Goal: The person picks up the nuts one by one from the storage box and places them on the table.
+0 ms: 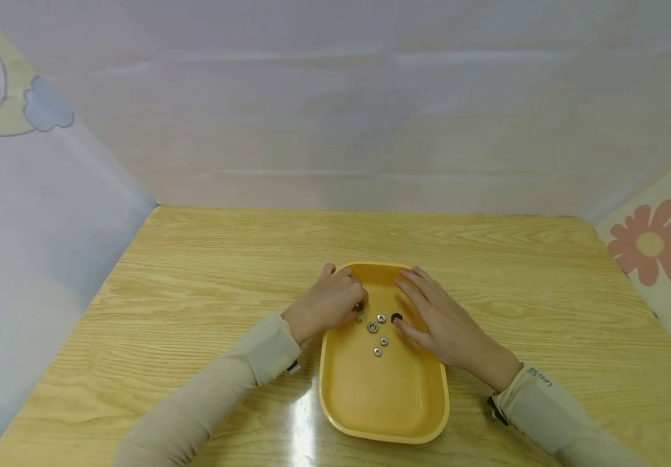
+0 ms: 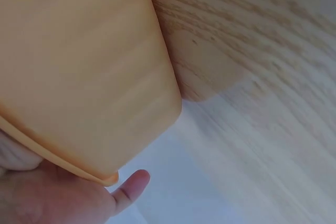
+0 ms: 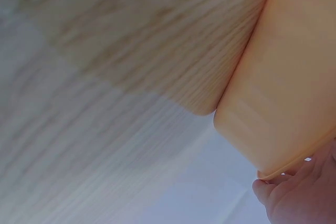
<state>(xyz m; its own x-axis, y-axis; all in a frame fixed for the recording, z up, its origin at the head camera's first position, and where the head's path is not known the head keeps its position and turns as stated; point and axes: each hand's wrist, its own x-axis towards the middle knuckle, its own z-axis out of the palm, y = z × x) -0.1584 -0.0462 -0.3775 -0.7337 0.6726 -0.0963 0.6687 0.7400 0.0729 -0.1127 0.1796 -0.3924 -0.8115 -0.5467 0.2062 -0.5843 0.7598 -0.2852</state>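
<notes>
A yellow tray (image 1: 382, 415) holds several small metal nuts, among them a hex nut (image 1: 373, 327) and a smaller nut (image 1: 378, 352). My left hand (image 1: 332, 301) reaches over the tray's left rim and pinches a dark nut (image 1: 359, 307) with curled fingers. In the left wrist view, one finger (image 2: 134, 187) sticks out past the rim. On the opposite side my right hand (image 1: 443, 321) lies over the right rim, fingers spread and nearly straight. Its thumb is beside a black nut (image 1: 396, 318). The right wrist view shows that hand (image 3: 307, 195) at the tray's rim, its fingertips partly hidden.
The tray stands on a wood-grain table (image 1: 224, 259). A pale sheet (image 1: 341, 117) hangs behind the table. Printed side panels carry a flower (image 1: 651, 243) at right and a cloud (image 1: 47, 105) at left.
</notes>
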